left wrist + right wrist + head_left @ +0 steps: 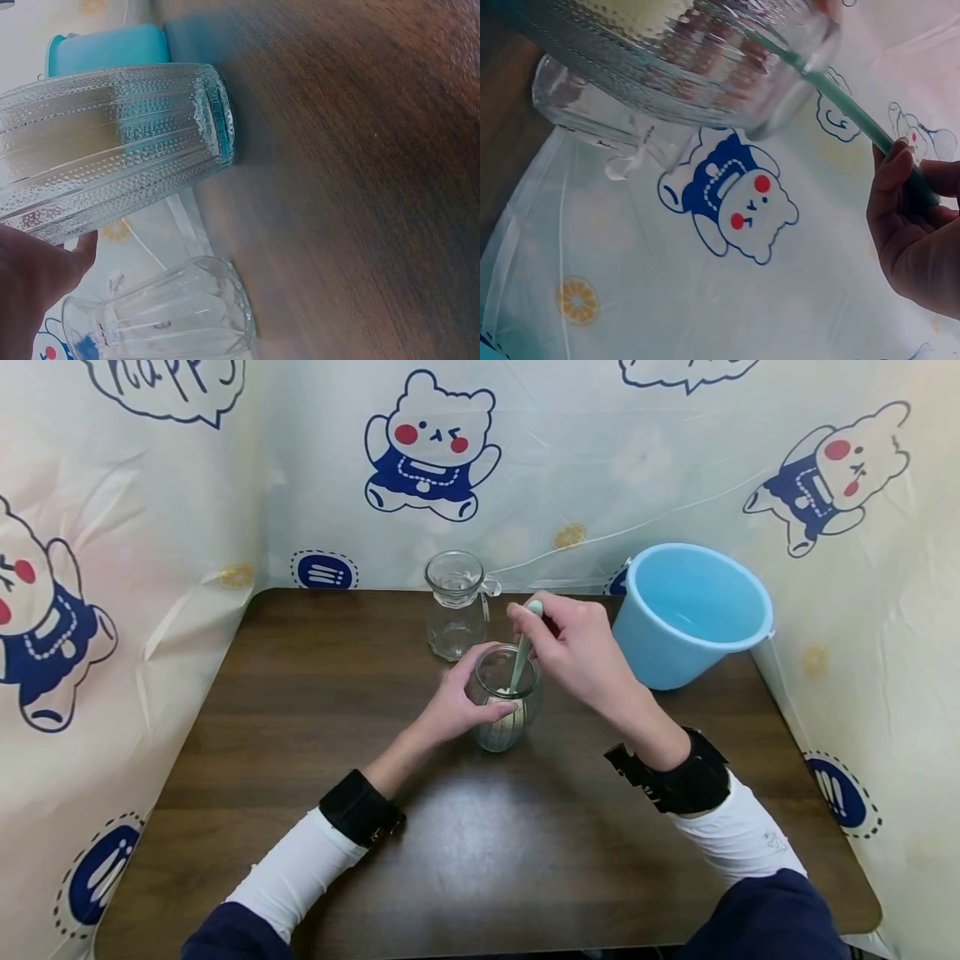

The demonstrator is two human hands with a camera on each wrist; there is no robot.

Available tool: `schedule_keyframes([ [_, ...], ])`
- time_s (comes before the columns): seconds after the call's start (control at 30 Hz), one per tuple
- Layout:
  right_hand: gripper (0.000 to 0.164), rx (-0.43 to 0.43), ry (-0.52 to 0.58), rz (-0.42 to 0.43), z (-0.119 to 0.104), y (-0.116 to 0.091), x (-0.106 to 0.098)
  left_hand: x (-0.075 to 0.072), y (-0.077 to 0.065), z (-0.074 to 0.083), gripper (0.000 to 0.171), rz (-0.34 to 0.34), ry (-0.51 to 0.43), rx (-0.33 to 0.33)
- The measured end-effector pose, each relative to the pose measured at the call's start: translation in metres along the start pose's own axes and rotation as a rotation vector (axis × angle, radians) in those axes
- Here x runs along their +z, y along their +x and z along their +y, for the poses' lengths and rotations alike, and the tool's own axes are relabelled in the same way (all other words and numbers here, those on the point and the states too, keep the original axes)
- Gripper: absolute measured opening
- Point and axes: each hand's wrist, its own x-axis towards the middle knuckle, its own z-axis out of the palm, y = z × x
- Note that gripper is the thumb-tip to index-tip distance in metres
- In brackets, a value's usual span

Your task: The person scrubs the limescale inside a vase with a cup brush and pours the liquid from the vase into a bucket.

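A ribbed, dotted clear glass jar is in my left hand, the thumb across its near side and fingers round its far left. Whether its base touches the table cannot be told. My right hand pinches the green handle of a bottle brush near its top end. The brush slants down through the jar's mouth, and its pale yellowish head shows blurred through the glass. In the right wrist view the green handle runs from the right fingers into the jar.
A second clear glass jar, with a ribbon at its neck, stands behind the held jar. To the right is a light blue bucket. Everything stands on a dark wooden table, with a printed cloth behind and at both sides.
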Motion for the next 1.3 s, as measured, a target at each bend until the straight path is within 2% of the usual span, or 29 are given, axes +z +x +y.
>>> schedule_keyframes([
  [0.27,0.020,-0.027,0.223,0.098,-0.018,0.005,-0.022,0.001,0.001,-0.003,0.081,-0.001,-0.041,-0.008],
  [0.43,0.024,0.008,0.232,0.095,-0.010,0.004,-0.014,0.000,0.001,-0.002,0.082,0.007,-0.032,-0.012],
  [0.57,0.025,0.019,0.195,0.042,0.000,-0.001,-0.002,0.000,0.000,-0.003,0.082,0.010,-0.004,-0.018],
  [0.77,0.020,0.006,0.103,-0.102,0.009,-0.010,0.015,-0.001,-0.001,-0.002,0.080,-0.003,-0.012,-0.028],
  [0.87,0.021,0.021,0.058,-0.172,0.012,-0.013,0.020,-0.001,-0.001,-0.002,0.079,-0.011,-0.025,-0.038],
  [0.97,0.023,0.024,0.033,-0.204,0.015,-0.014,0.022,-0.001,-0.001,-0.002,0.080,-0.009,-0.025,-0.043],
  [1.07,0.019,0.031,0.042,-0.192,0.015,-0.014,0.020,-0.001,-0.002,-0.002,0.080,-0.007,-0.016,-0.043],
  [1.3,0.015,0.037,0.180,-0.077,0.002,-0.010,0.002,-0.001,-0.001,-0.002,0.079,0.000,-0.017,-0.024],
])
